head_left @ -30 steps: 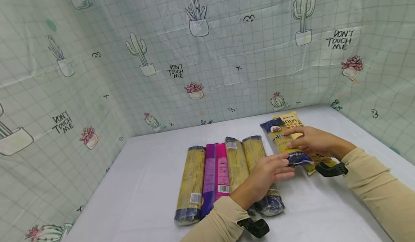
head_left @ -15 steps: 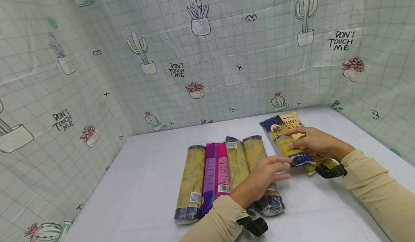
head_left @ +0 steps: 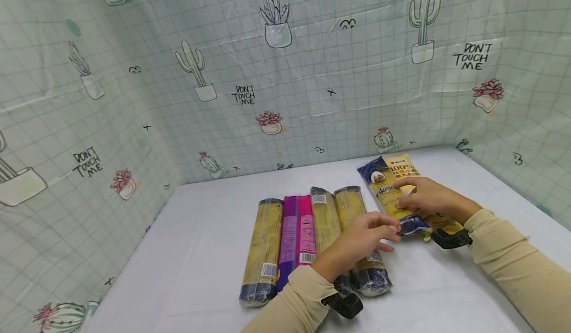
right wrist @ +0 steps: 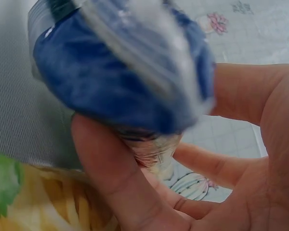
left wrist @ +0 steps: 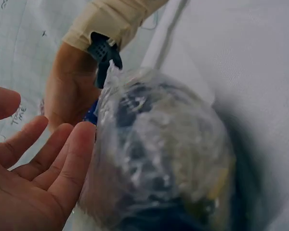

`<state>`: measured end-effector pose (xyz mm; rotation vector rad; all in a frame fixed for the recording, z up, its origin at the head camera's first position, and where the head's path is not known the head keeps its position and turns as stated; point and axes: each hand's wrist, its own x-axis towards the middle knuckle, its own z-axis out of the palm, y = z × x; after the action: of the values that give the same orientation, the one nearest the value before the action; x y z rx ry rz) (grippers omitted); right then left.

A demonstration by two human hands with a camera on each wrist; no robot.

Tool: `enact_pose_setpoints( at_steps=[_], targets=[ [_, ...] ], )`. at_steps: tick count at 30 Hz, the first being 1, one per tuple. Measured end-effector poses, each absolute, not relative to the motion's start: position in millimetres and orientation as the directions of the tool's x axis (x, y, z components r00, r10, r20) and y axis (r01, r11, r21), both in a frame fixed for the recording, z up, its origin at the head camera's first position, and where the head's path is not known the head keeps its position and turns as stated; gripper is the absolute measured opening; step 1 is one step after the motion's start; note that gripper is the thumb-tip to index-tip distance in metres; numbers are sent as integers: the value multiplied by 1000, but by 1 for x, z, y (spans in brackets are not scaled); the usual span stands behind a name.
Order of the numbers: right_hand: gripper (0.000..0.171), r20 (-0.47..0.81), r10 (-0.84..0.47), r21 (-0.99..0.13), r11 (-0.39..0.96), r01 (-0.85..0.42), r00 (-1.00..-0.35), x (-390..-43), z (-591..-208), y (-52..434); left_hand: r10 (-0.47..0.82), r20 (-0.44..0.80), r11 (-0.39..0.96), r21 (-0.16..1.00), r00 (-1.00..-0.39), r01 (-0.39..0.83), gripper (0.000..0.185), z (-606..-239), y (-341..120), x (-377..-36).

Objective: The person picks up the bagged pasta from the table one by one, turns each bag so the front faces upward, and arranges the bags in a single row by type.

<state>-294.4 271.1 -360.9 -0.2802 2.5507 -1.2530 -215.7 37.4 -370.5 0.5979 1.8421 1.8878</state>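
Observation:
My right hand grips a blue-and-yellow spaghetti packet at the table's right side. In the right wrist view, the thumb lies along one side of the packet's blue end, with the fingers on the other. Part of a yellow pasta bag lies behind and beneath that packet. My left hand hovers over the rightmost packet of the row, its fingertips close to the gripped packet's near end; whether they touch it is unclear. The left wrist view shows its fingers loosely spread, holding nothing, beside a clear-wrapped packet end.
Side by side on the white table lie a yellow packet, a purple-and-pink packet and two more yellow packets, the rightmost one partly under my left arm. A cactus-printed cloth hangs behind and at both sides.
The gripped packet's near end has come slightly nearer and lower, the right hand moving a little with it. My left hand has drawn back slightly to the left, its fingers bending more.

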Motion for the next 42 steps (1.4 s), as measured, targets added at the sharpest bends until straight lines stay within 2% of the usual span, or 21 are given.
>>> enact_pose_setpoints(
  at_steps=[6,14,26,30,36,42],
  targets=[
    [73,-141,-304,-772,630,-88,-942,-292,-360,267,580,45,-15,999,-813,45,27,-365,25,-224],
    [70,-114,-306,-731,670,-129,-945,-290,-359,262,602,50,-15,999,-797,51,29,-359,21,-227],
    [60,-55,-295,-534,816,-222,-954,-283,-353,252,608,42,35,996,-793,80,27,-359,26,-224],
    [57,-48,-270,-483,849,-215,-962,-282,-351,251,602,39,50,995,-797,86,26,-359,26,-223],
    [57,-49,-261,-476,855,-207,-964,-281,-350,251,612,39,87,989,-790,117,26,-362,21,-223],
    [56,-39,-234,-475,860,-188,-971,-281,-347,251,617,40,65,993,-786,101,24,-364,9,-225]
  ],
)
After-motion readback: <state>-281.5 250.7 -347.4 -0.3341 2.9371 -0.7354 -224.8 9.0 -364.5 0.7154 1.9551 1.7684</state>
